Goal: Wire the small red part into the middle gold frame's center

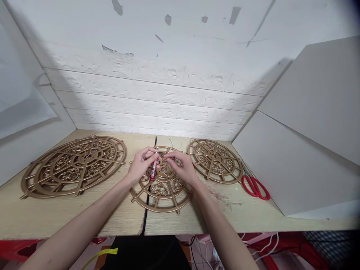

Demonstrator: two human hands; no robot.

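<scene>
1. From my remote post, on the head view, I log both hands raised over the central gold openwork disc [164,173], in the middle of the table [112,213].
2. Left hand [142,164]: I record thumb and fingers clamped on a slim red tube [153,170], gripped near its upper end, its body pointing down over the disc.
3. Right hand [182,167]: fingertips meet the left hand's side closely. Something thin appears there, too small for me to identify; I cannot tell whether this grip is closed on it.
4. Central disc lies flat across the dark seam [145,215] of the table. A thin dark wire [170,144] curves up beyond the hands.
5. To the left I note overlapping gold discs [89,153]; to the right, another gold disc [215,155] of similar pattern, lying apart from the central one.
6. Red-handled scissors [255,185] rest just beside the right disc, near the white panel [270,165].
7. Behind: white brick-patterned wall [157,93]. Below the table's near edge: yellow strip [105,252], white cables [271,249].
</scene>
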